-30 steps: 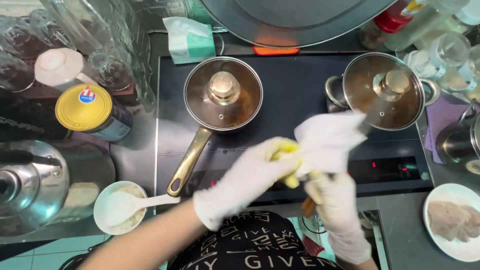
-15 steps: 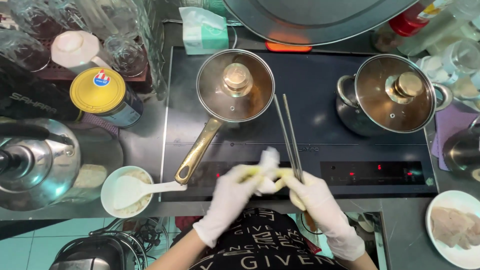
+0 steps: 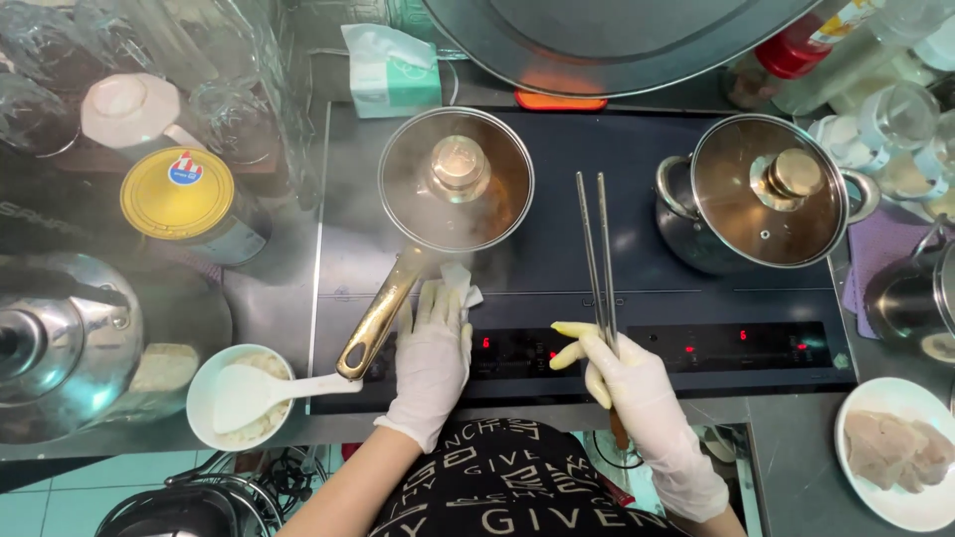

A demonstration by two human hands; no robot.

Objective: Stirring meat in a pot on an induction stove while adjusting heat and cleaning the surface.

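At lower centre of the frame, our gloved right hand pinches stiff, slick metal chopsticks near their lower ends, while our left hand presses flat, fingers together, on a soft white tissue.

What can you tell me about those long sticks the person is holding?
The chopsticks are a pair of long, thin, silvery sticks that look like metal. The gloved right hand grips them near their lower end, and their tips point away from the person, over the dark cooktop, between the lidded pan and the lidded pot. They lie close together, almost parallel.
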